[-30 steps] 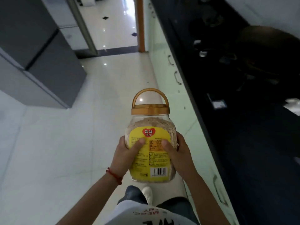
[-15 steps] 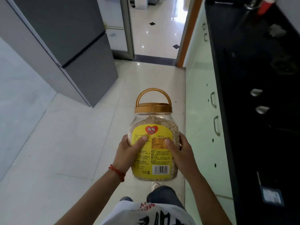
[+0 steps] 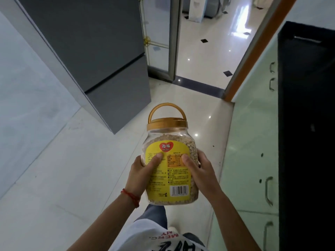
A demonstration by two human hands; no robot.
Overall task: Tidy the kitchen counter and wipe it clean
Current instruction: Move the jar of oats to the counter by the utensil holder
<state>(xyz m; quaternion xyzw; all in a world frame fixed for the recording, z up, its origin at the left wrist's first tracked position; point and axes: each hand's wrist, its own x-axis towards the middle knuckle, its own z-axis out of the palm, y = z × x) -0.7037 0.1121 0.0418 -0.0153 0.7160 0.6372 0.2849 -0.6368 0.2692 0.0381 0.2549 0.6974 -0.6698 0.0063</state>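
Jar (image 3: 170,165): clear plastic, rounded-square body, held upright in mid-air above the floor (image 3: 72,178), left of the table (image 3: 306,124). Filled nearly to the shoulder with pale tan granular contents. Gold ribbed screw lid (image 3: 167,124) with arched carrying handle. Glossy yellow paper label bearing a red heart emblem, fine print and a barcode.

Left hand (image 3: 140,175): wrapped around the jar's left side, thumb pressed on the label; red cord on the wrist.

Right hand (image 3: 199,172): clasping the jar's right side, thumb on the label.

Table: black, smooth, straight-edged, over pale green cabinet fronts with metal bar handles.

Floor: polished cream tile, reflective.

Refrigerator (image 3: 101,57): matte grey, tall, flat-fronted.
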